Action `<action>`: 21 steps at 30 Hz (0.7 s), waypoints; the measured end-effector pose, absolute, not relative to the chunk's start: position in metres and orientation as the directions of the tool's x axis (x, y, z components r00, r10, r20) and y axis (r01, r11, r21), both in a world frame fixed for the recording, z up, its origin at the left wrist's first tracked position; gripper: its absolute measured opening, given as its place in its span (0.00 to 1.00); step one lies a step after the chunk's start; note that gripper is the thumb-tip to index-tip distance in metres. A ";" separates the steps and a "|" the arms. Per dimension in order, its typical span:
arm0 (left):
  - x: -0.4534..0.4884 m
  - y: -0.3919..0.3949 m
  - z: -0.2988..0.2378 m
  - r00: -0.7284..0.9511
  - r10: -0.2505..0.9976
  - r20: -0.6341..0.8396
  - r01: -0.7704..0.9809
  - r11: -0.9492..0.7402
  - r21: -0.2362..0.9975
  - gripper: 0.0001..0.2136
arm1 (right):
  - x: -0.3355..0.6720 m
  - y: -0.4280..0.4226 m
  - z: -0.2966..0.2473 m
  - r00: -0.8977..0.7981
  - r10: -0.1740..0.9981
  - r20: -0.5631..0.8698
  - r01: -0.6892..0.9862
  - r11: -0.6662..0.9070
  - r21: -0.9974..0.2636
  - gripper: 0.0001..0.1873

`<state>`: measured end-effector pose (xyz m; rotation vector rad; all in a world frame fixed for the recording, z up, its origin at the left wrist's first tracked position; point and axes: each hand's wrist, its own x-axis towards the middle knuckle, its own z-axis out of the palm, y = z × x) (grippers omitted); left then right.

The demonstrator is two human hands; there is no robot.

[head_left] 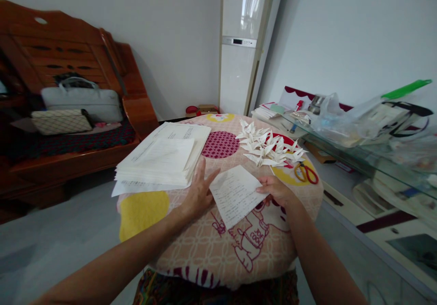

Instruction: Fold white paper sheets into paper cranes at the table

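A square sheet of printed paper (236,195) is held over the cloth-covered table with one corner towards me. My right hand (276,190) pinches its right corner between thumb and fingers. At the sheet's left corner is my left hand (200,193), thumb and forefinger spread apart; whether it touches the paper I cannot tell. A thick stack of printed paper (160,152) lies just beyond my left hand. Several folded white paper cranes (268,145) are heaped past my right hand, and scissors (306,173) with red and yellow handles lie beside them.
The round table wears a patterned cloth (205,250). To the right, a glass-topped cabinet (341,148) carries papers and plastic bags (344,118). A wooden bench (68,155) with bags on it stands at left, and a tall white air conditioner (238,73) at the back.
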<state>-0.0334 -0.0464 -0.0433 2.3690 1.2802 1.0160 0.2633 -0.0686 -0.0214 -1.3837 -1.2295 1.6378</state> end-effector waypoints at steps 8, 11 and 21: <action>-0.029 -0.036 -0.040 0.799 0.513 0.315 0.331 -0.811 0.482 0.25 | 0.255 -0.071 -0.019 0.057 0.991 -0.117 0.534 -0.129 -0.836 0.19; -0.025 -0.033 -0.042 0.783 0.547 0.296 0.328 -0.767 0.551 0.21 | 0.255 -0.078 -0.009 0.139 0.976 0.170 0.833 -0.022 -0.553 0.21; -0.013 -0.031 -0.014 0.659 0.722 0.210 0.357 -0.546 0.758 0.09 | 0.244 -0.093 -0.003 -0.293 0.952 0.086 0.677 0.271 -0.684 0.13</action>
